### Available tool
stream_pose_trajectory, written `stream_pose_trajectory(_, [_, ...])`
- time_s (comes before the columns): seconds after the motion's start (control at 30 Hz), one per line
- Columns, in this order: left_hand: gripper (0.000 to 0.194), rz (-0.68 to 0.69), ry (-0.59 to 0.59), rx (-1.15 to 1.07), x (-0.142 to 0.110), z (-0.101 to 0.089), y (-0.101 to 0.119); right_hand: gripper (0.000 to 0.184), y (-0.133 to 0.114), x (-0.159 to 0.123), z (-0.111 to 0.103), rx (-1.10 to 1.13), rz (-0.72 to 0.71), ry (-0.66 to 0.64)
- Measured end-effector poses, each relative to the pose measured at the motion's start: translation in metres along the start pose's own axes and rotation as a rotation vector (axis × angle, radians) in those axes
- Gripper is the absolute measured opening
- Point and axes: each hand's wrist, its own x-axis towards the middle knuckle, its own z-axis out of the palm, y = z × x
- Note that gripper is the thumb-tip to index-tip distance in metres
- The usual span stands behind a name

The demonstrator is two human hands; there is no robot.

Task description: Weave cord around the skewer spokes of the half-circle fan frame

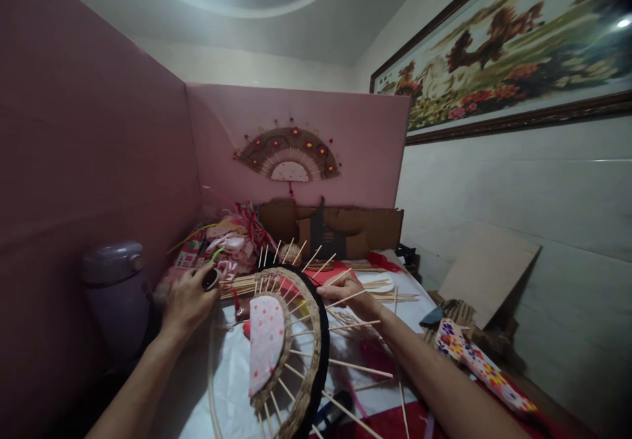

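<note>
- The left hand (190, 301) is curled around a small dark round object (212, 279), perhaps a spool or a roll of tape; what it is cannot be told. A green strand (217, 253) rises just above the fingers.
- The right hand (348, 292) lies with its fingers bent among the thin sticks (345, 326) of the fan frame (296, 353); whether it pinches one stick or merely rests on them is not clear.
- The fan frame stands between the two hands, tilted on edge, with a pink dotted centre (265, 340), a woven straw band and a dark outer rim.
- Risk, as I judge it: the bare stick ends jut out beyond the rim, so pressure from the right hand could snap or bend one, or loosen the weave.
- The frame looks unsupported on its edge; if either hand shifts, it could tip onto the white sheet (232, 373).
- Just beyond the left hand, a heap of pink and red material (237, 238) is too jumbled to sort out.
- The frame's lower part is cut off by the bottom edge of the view.
</note>
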Motion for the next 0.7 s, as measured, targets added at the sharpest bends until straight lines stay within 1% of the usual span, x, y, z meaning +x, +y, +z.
stream_pose_trajectory(0.23, [0.043,0.022,0.021,0.055,-0.005,-0.008,0.001,0.041,-0.002,0.0,0.001,0.02,0.008,0.019])
stream_pose_trajectory(0.37, [0.045,0.096,-0.027,0.016,-0.006,-0.012,0.005,0.041,-0.004,-0.001,0.002,0.019,0.008,0.017])
stream_pose_trajectory(0.53, [0.042,0.191,-0.133,0.01,-0.01,-0.008,0.012,0.038,-0.004,-0.001,0.001,0.022,0.013,0.008])
stream_pose_trajectory(0.7, [0.037,0.178,-0.148,0.074,-0.01,-0.001,0.015,0.04,-0.002,-0.001,0.0,0.014,0.013,0.014])
